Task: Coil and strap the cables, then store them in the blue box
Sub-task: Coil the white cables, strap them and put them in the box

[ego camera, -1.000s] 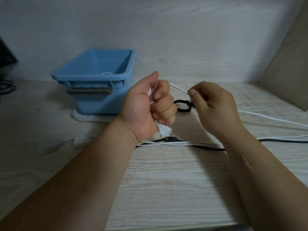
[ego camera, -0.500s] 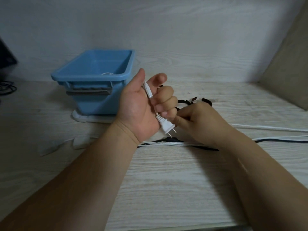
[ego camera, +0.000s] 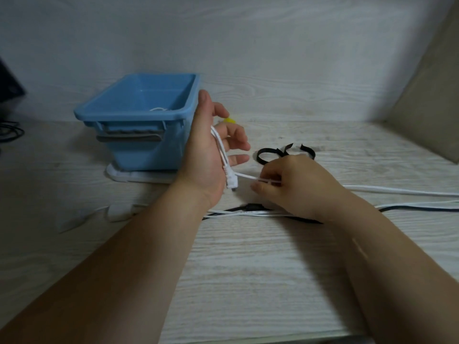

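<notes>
Coiling step in hand. Our left grip [ego camera: 211,157] is released, fingers spread, the cable [ego camera: 219,147] lying across its palm, just beside the box [ego camera: 139,115] at the tabletop's [ego camera: 248,269] back left. Our right grip [ego camera: 295,187] pinches the cable. Next, we judge, it must wind a loop round the left palm.

My right hand [ego camera: 295,187] covers the near ends of the black straps [ego camera: 267,152] and the stretch of white cable [ego camera: 397,191] it pinches. That cable and the black cable [ego camera: 422,208] both leave by the right edge, far ends unseen. The plug [ego camera: 231,181] at my left hand [ego camera: 211,155] is blurred; prongs not made out. A yellow object [ego camera: 229,120] shows only in part behind my left fingers. Inside the blue box [ego camera: 139,115], a white item [ego camera: 159,109] barely clears the near rim, too little to identify. Dark cords [ego camera: 10,131] are cut off at the left edge.
</notes>
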